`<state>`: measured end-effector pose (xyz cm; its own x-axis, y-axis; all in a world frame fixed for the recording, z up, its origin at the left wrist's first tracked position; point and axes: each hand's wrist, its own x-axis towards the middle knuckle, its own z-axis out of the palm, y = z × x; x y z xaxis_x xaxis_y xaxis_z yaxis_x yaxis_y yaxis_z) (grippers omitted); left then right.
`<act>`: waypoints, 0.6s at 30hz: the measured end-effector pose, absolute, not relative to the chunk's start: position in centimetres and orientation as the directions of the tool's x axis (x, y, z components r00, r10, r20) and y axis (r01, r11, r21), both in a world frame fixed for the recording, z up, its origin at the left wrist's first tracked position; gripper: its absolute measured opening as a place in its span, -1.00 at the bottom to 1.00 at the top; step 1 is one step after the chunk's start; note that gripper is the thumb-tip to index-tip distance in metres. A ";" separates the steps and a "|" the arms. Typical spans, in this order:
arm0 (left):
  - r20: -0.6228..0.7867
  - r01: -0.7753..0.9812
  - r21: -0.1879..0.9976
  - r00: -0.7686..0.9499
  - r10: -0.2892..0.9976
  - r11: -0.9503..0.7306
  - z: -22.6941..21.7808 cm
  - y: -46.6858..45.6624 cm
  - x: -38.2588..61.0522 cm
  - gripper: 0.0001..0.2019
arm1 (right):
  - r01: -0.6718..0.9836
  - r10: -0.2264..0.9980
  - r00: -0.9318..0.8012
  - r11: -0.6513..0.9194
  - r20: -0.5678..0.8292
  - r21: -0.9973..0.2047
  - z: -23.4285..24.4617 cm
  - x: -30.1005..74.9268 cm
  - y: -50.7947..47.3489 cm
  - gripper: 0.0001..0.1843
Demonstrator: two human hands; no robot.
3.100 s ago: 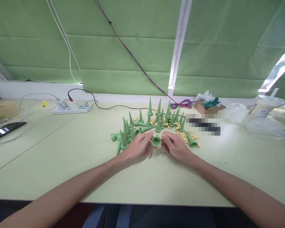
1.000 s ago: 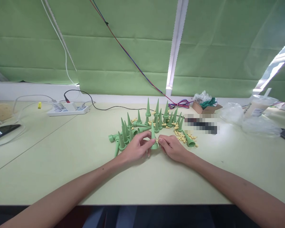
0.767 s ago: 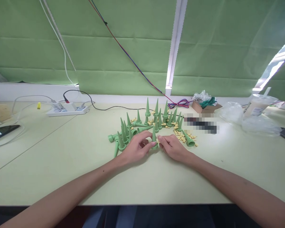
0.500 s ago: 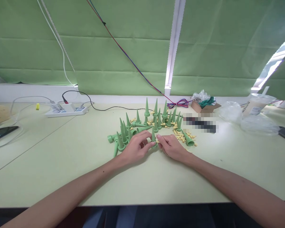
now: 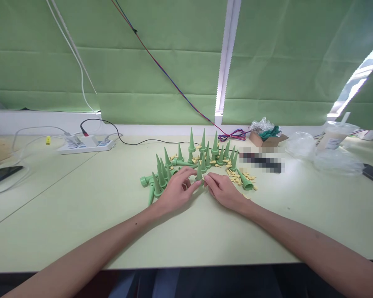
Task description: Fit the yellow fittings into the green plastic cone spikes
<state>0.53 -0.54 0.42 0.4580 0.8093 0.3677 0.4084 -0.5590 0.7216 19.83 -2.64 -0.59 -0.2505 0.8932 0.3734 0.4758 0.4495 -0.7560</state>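
Both my hands meet at a green plastic cone (image 5: 199,172) that stands tip up on the pale green table (image 5: 81,207). My left hand (image 5: 175,192) pinches the cone's base from the left with thumb and fingertips. My right hand (image 5: 224,191) pinches at the base from the right; a small yellow piece seems to sit at its fingertips, too small to be sure. Just behind stands a cluster of several green cones (image 5: 205,151), some upright, some lying down (image 5: 151,185). Small yellow pieces (image 5: 236,178) lie scattered among them.
A white power strip (image 5: 85,145) with cables lies at the back left. A dark phone (image 5: 1,174) rests at the far left. At the back right are a small cardboard box (image 5: 267,138), crumpled clear plastic bags (image 5: 338,161) and a lidded drink cup (image 5: 334,136).
The cone went from lying with its open end toward me to standing tip up. Both hands and the cone drifted slightly farther from me, toward the cluster.
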 end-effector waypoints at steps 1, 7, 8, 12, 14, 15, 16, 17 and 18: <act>0.359 0.411 0.735 0.438 0.824 -0.539 0.5 -0.6 0.5 -0.73 | 0.480 0.894 -0.232 0.448 0.383 -0.754 -0.6 19.9 -2.6 -0.58; 0.222 0.336 0.870 0.388 0.894 -0.362 0.9 -0.4 0.4 -0.63 | 0.505 0.883 -0.191 0.463 0.428 -0.729 -0.4 20.2 -2.3 -0.60; 0.190 0.312 0.891 0.403 0.895 -0.330 0.9 -0.3 0.4 -0.56 | 0.505 0.879 -0.203 0.472 0.432 -0.722 -0.4 20.2 -2.3 -0.60; 0.076 0.276 0.935 0.459 0.885 -0.224 0.8 -0.1 0.4 -0.40 | 0.489 0.850 -0.288 0.526 0.440 -0.696 -0.6 20.2 -2.3 -0.57; 0.055 0.303 0.926 0.481 0.875 -0.225 0.9 -0.1 0.4 -0.38 | 0.475 0.837 -0.319 0.548 0.445 -0.689 -0.8 20.3 -2.3 -0.58; 0.051 0.319 0.918 0.489 0.871 -0.233 1.0 -0.2 0.4 -0.38 | 0.469 0.832 -0.327 0.554 0.448 -0.687 -0.9 20.3 -2.2 -0.60; 0.046 0.334 0.911 0.497 0.866 -0.240 1.0 -0.2 0.3 -0.38 | 0.465 0.830 -0.332 0.558 0.449 -0.687 -0.9 20.3 -2.2 -0.61; 0.038 0.346 0.906 0.505 0.862 -0.243 1.1 -0.2 0.3 -0.37 | 0.463 0.829 -0.335 0.558 0.447 -0.689 -1.0 20.4 -2.2 -0.62; 0.028 0.352 0.905 0.511 0.859 -0.239 1.1 -0.3 0.3 -0.37 | 0.461 0.829 -0.339 0.558 0.444 -0.690 -1.1 20.4 -2.2 -0.62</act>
<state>0.31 -0.27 1.09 0.5108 0.8592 0.0285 0.3520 -0.2393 0.9049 20.43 -2.17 -1.07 -0.3393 0.8293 0.4440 0.4607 0.5580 -0.6902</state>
